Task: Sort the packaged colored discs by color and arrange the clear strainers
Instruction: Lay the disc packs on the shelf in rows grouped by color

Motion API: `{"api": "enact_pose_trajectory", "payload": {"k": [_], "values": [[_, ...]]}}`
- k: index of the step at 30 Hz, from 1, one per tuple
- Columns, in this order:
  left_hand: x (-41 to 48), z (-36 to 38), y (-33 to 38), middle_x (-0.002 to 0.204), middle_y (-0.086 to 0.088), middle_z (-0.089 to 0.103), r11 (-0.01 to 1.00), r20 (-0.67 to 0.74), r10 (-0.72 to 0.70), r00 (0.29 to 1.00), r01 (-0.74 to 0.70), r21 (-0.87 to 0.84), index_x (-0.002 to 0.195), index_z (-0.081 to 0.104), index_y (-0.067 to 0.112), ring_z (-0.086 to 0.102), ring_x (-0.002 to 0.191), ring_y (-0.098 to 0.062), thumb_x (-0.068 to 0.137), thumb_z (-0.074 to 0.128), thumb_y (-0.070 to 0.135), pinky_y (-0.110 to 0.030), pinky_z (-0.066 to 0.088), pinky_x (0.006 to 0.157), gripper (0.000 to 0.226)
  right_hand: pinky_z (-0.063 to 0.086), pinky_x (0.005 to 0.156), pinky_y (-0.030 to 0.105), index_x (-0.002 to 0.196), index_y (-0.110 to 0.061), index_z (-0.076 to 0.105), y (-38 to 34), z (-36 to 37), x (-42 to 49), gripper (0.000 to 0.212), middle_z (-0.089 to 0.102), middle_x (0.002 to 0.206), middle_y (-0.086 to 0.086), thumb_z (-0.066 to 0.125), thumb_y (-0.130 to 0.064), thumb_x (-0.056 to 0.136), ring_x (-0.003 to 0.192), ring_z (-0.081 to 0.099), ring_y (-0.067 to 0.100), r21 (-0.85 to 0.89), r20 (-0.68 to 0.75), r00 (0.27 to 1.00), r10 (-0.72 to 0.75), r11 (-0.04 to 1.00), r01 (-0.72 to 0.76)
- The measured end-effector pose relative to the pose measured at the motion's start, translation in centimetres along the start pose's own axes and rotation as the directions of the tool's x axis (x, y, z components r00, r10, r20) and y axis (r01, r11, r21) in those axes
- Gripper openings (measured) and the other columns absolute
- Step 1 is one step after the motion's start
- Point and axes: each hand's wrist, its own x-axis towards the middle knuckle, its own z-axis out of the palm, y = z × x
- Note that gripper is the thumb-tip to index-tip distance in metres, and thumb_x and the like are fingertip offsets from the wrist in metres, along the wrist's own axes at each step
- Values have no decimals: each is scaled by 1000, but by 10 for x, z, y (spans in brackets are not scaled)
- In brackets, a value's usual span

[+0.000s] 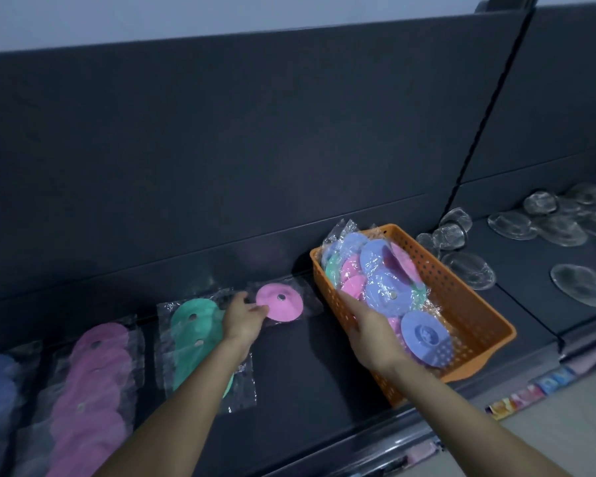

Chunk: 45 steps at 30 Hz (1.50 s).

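Now, at 9 o'clock of orange basket (pixel 468 304): lone pink disc (pixel 283 304) on shelf (pixel 307 366), touched by loose, unclenched left hand (pixel 243 316). Right hand (pixel 369 328) among basket's mixed packets (pixel 382 270), grip impossible to tell. Clear strainers (pixel 565 225) at 2 o'clock.

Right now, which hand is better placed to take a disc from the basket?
Right: the right hand is in the basket, on its discs; the left hand touches the pink disc outside.
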Motion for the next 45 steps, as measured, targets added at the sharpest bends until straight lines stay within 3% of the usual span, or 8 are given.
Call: {"api": "enact_pose_trajectory", "payload": {"k": [3,6,10,14,20,31,37,45], "values": [[0,-1,2,124,-10,61,884,36,229,973,-223,412,131,47,8,57,111,-29,85,61,9,-30,41,88,48,37,98,23,139,-23,43,3,2,3,69,59,131,4,38,9,79,121,53,26,-9,-18,998,52,999,-52],[3,0,-5,142,-4,48,731,272,357,894,-448,515,133,51,17,45,129,-24,89,53,8,-26,32,104,45,35,98,23,141,-23,40,4,3,5,70,56,134,5,39,8,78,124,50,26,-25,9,996,84,996,-83],[10,2,-21,158,9,13,466,533,309,788,-614,638,141,41,22,6,147,-17,96,48,22,-34,25,115,45,35,98,23,143,-24,37,3,2,6,70,55,135,7,38,6,80,124,49,28,-41,27,996,87,995,-86],[11,5,-30,159,10,-3,379,521,307,797,-604,701,146,24,31,7,145,-21,96,44,36,-38,29,113,54,35,95,25,140,-23,39,1,2,5,68,58,131,8,37,7,80,121,51,29,-61,37,997,65,996,-62],[9,8,-25,158,8,4,372,495,326,806,-590,716,143,30,34,22,132,-27,96,40,42,-41,37,105,49,30,85,15,138,-20,41,-2,3,6,65,59,129,7,38,8,79,117,53,27,-85,45,996,82,993,-78],[-16,24,20,140,-5,47,526,399,624,672,-739,421,128,56,11,36,132,-18,94,54,27,-22,22,108,38,50,76,40,99,-12,63,3,-35,-15,18,68,96,10,48,-20,94,89,62,30,-162,-229,973,13,985,-51],[-35,41,48,122,5,57,540,433,658,616,-787,298,113,66,14,52,109,-6,92,56,24,-18,35,95,25,49,79,29,117,-11,46,44,-62,-7,40,65,106,10,56,-30,83,98,63,27,-484,96,876,472,791,-374],[-51,56,55,102,8,61,581,473,614,631,-768,269,96,67,14,56,93,-6,92,54,22,-9,37,77,16,56,79,35,111,-17,48,56,-78,1,46,66,95,4,71,-30,73,87,64,21,-431,327,860,391,872,-232]]}}
